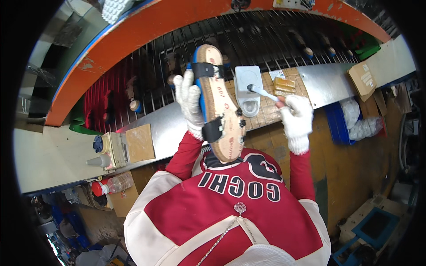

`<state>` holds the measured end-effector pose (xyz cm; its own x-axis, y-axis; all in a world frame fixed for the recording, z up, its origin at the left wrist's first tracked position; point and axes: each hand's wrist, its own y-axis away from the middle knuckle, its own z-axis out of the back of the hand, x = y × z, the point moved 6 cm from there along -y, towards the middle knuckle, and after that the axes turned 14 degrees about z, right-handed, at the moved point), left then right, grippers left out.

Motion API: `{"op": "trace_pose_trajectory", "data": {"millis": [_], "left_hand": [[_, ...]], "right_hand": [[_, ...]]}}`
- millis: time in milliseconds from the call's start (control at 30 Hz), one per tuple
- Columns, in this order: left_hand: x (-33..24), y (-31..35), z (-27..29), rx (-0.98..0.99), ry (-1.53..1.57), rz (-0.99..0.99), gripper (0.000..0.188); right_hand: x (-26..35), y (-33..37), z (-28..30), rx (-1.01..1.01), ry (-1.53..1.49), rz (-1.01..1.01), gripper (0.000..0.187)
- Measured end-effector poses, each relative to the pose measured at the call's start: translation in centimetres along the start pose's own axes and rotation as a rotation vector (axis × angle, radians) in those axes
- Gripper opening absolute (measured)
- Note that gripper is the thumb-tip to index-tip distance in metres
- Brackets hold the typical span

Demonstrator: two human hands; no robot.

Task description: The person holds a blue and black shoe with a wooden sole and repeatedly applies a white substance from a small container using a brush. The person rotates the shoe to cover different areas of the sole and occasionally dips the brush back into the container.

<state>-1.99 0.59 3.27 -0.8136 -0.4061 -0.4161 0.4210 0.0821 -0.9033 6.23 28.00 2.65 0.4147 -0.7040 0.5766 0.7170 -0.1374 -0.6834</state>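
My left hand [189,102], in a white knit glove, holds a sandal on a blue last [222,104] by its side. Its pale tan underside faces up, with dark straps wrapped over its edges and small black pieces along the right edge. My right hand [296,119], gloved with bare fingertips showing, is closed round the handle of a small brush [265,93]. The brush's dark head is at a light grey glue pot [249,73] with a round cup at its near end; I cannot tell whether they touch.
Beyond the metal-edged bench, a rod conveyor [151,62] under an orange arch [95,66] carries several lasts. A yellowish block [284,85] lies right of the pot. A brown board [140,142] lies left; cardboard [361,80] and a blue bin [339,124] stand right.
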Motion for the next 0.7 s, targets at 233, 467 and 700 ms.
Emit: {"op": "trace_pose_trajectory", "data": {"millis": [233,467,700], "left_hand": [[-3.2,-2.4,-1.4,-0.043,-0.064,-0.157,0.078],[-4.4,-1.6,-1.2,0.034,-0.139,-0.152,0.066],[-4.9,-1.4,-0.6,0.111,-0.110,-0.187,0.051]], "right_hand": [[9.2,-3.4,2.8,-0.030,-0.080,0.125,0.025],[7.6,-3.1,0.1,-0.019,-0.205,-0.057,0.019],[7.4,-5.8,0.4,-0.058,-0.023,0.123,0.018]]}}
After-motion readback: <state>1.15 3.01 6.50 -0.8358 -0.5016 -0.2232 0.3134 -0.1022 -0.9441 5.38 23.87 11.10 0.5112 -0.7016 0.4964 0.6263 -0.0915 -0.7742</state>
